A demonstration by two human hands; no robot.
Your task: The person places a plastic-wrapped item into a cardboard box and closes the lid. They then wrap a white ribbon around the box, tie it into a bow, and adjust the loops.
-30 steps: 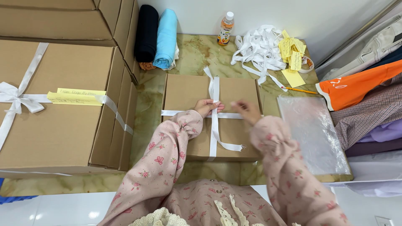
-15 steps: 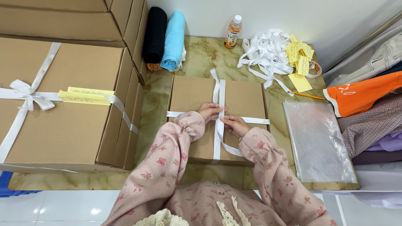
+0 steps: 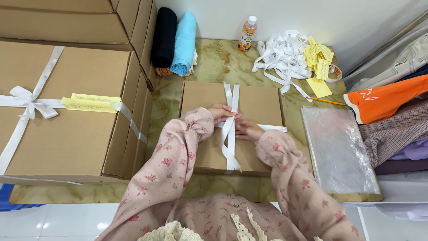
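My left hand [image 3: 221, 112] and right hand [image 3: 246, 130] both pinch the white ribbon [image 3: 230, 129] where it crosses atop the flat cardboard box [image 3: 258, 105] beneath them on the table [image 3: 214, 58]; I judge the ribbon soft, slippery, best gripped near the crossing.

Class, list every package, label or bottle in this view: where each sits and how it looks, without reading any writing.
Flat brown box: centre, crossed with white ribbon, under both hands.
Large brown box: left, ribbon bow, long yellow label.
Yellow paper tags: top right, loose pile.
Small bottle: top centre, orange contents, white cap.
Clear plastic bag: right, flat.
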